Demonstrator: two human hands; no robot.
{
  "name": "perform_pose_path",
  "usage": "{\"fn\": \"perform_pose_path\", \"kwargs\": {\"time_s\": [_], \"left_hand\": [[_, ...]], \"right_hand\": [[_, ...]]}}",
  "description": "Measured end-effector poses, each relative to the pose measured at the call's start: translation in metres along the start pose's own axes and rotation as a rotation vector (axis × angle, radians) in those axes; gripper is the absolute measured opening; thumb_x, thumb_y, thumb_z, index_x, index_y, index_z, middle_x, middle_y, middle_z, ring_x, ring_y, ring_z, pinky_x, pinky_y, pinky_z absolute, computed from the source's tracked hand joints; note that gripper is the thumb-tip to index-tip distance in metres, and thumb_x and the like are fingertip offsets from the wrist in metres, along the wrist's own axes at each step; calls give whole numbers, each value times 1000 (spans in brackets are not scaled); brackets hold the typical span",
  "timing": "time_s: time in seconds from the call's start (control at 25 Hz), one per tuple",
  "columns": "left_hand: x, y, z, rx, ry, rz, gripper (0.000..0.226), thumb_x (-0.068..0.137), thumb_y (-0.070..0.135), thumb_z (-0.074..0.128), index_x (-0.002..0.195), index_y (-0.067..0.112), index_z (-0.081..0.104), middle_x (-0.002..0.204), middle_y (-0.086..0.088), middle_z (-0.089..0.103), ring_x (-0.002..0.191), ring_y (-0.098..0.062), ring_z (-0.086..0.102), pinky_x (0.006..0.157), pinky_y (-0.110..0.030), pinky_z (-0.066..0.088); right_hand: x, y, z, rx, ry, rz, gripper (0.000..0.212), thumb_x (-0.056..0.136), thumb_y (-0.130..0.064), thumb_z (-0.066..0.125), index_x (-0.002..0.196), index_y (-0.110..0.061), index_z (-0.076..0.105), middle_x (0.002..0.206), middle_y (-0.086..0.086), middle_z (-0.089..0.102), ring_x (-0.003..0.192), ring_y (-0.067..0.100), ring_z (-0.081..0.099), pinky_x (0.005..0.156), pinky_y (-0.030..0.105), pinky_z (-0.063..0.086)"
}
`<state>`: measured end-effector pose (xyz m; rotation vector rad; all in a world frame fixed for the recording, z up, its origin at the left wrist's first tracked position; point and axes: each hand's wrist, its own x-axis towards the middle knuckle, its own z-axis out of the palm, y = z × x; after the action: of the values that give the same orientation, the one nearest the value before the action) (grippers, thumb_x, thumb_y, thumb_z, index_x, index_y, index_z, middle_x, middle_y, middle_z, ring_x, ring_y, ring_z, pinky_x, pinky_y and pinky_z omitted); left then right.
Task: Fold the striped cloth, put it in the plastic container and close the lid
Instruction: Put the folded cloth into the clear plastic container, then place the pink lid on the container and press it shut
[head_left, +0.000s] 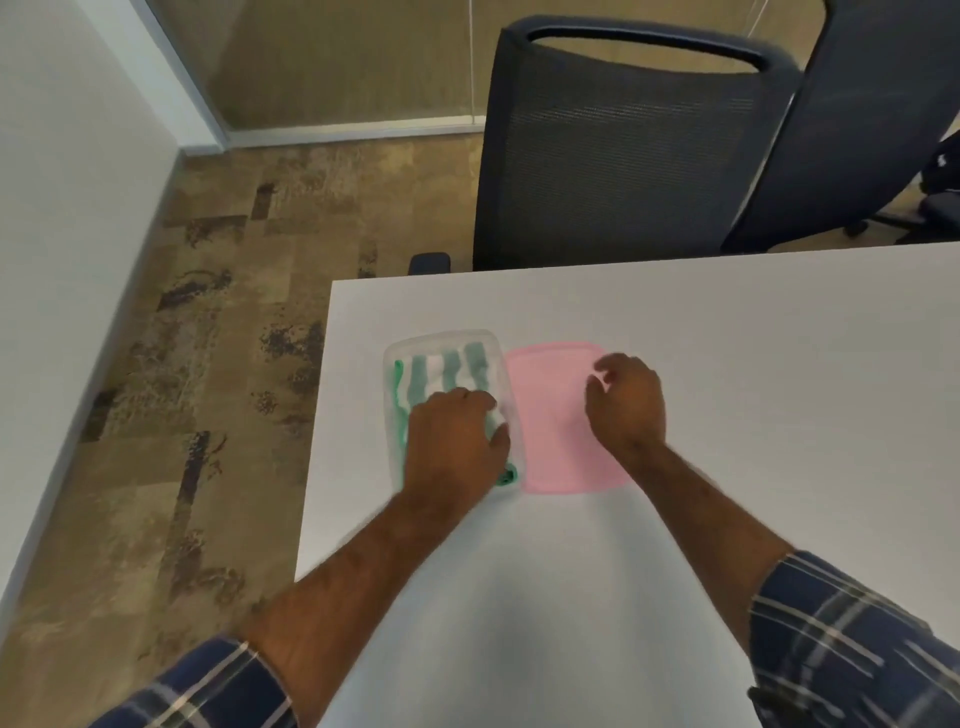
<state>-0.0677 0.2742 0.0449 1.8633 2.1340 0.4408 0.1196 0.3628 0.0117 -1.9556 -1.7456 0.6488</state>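
L hand (457, 441) fingers pressing striped cloth (447, 371) in container (393, 364); R hand (626, 402) half-curled, empty, over pink lid (550, 415).

The container (447, 343) sits on the counter (727, 415) near its left edge, well in from the far edge. The cloth (447, 371) lies inside the container. The lid (550, 415) lies flat on the counter just right of the container, touching or nearly touching it. The left hand (452, 441) rests on the cloth at the container's near end. The right hand (626, 402) is over the lid's right side. Two chairs (613, 156) stand behind the counter's far edge.
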Motion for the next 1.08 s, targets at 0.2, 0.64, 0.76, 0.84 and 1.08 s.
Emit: {"fn": "perform_pose_path", "kwargs": {"time_s": [0.2,0.64,0.76,0.84,1.08], "left_hand": [[-46,63,34,-157,-74,79,23,83,31,59,100,21,71,99,2,71,93,-21,62,87,-36,44],[-58,98,71,-320,-185,-107,40,86,32,61,122,15,59,126,-4,61,116,-23,55,102,-34,43],[-35,125,63,-498,-248,-252,48,89,41,58,129,14,54,133,-5,60,120,-24,56,103,-32,43],[-19,146,54,-574,-261,-337,52,89,48,56,129,14,54,133,-5,61,118,-25,58,95,-26,43],[15,159,24,-925,-98,-587,44,89,46,56,113,9,61,120,-8,67,98,-31,66,90,-42,56]], "right_hand": [[-24,54,4,-162,-208,449,52,86,-35,66,124,-3,48,128,18,51,118,39,52,96,46,45],[-34,94,-22,211,-64,434,16,86,-13,57,94,0,63,101,23,69,95,40,65,86,44,54],[-44,87,-49,357,123,270,4,87,-12,56,91,-12,58,79,11,70,72,32,67,73,44,57],[-57,76,-66,323,250,74,4,91,-15,53,92,-17,56,67,-3,62,60,19,61,61,33,51],[-103,34,-73,-57,369,-511,14,90,-14,54,92,-8,66,75,7,69,62,27,64,52,32,53]]}}
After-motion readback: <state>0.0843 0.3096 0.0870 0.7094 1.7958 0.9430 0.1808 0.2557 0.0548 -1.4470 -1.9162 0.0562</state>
